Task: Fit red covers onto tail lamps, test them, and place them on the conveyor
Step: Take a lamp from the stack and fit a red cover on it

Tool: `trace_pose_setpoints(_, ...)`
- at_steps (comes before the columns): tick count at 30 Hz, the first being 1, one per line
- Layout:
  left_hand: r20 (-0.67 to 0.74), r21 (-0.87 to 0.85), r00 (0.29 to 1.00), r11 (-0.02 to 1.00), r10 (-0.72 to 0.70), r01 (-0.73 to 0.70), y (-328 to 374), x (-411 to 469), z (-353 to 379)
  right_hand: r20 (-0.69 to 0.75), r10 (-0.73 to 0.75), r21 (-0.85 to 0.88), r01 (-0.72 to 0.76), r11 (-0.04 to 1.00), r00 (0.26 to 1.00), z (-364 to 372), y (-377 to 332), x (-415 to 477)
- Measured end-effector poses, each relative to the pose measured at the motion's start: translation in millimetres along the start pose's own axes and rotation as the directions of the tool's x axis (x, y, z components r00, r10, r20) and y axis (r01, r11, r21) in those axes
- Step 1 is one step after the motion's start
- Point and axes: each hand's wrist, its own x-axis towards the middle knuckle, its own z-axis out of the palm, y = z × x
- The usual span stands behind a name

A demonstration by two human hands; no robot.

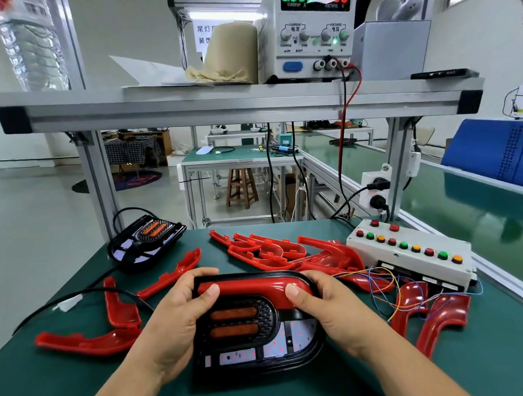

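The tail lamp [254, 332] was gripped at both ends by left hand [182, 314] and right hand [325, 306], thumbs pressed on the red cover [253, 289] lying crosswise along its far edge.

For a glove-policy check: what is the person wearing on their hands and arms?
Nothing visible. The left hand and right hand are bare: no gloves, rings or watch. Both forearms are uncovered to the picture's edge, no sleeves showing.

Forearms angle inward; left hand [172, 315] and right hand [331, 309] clasp the tail lamp [243, 325] by its 2 sides, thumbs on top.
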Motion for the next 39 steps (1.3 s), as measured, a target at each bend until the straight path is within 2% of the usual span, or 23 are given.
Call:
trace_pose_setpoints(7,0.001,0.0,1.0,1.0,0.02,-0.02,-0.7,0.4,1.8,-0.017,-0.071,-0.12,0.069,0.99,0.997,-1.9,-0.2,-0.3)
trace_pose_setpoints(12,0.025,0.022,1.0,1.0,0.018,-0.018,-2.4,-1.0,0.8,-0.03,-0.014,-0.018,0.013,1.0,0.999,-0.9,2.3,-1.1)
trace_pose_setpoints(17,0.079,0.02,0.997,1.0,-0.002,0.001,-5.5,-2.0,5.5,-0.131,-0.052,-0.089,0.04,0.995,0.99,-0.5,7.0,3.1)
trace_pose_setpoints(27,-0.073,0.019,0.995,0.997,0.071,-0.07,-10.5,3.3,13.4,-0.116,-0.108,-0.084,0.098,0.992,0.987,0.8,9.8,2.5)
trace_pose_setpoints(32,-0.103,0.03,0.991,0.996,0.088,-0.085,-11.0,5.9,14.2,-0.105,-0.11,-0.062,0.104,0.993,0.988,0.5,10.3,4.2)
trace_pose_setpoints(39,-0.121,0.032,0.992,0.999,0.044,-0.04,-11.6,8.1,9.3,-0.048,-0.01,0.015,0.011,1.0,0.999,-6.6,13.6,8.0)
